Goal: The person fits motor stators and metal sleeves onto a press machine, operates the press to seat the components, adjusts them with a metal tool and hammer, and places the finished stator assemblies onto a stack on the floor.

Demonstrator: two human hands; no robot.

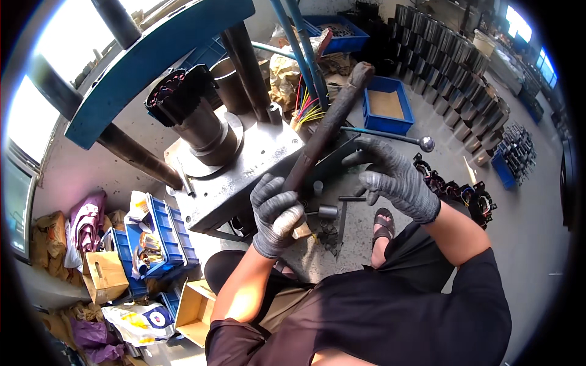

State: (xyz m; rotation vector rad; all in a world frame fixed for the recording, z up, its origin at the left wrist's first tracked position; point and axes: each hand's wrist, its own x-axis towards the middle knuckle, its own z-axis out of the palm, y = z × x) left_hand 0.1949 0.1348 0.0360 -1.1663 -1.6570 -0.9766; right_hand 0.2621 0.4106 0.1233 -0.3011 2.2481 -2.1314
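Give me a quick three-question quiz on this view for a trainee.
1. Which hand grips the dark rod?
2. True or false: the right hand is bare.
3. The bin just to the right of the rod's upper end is: a) red, b) blue, c) white.

Key: 1. The left hand, near the rod's lower end. 2. False; it wears a grey glove. 3. b.
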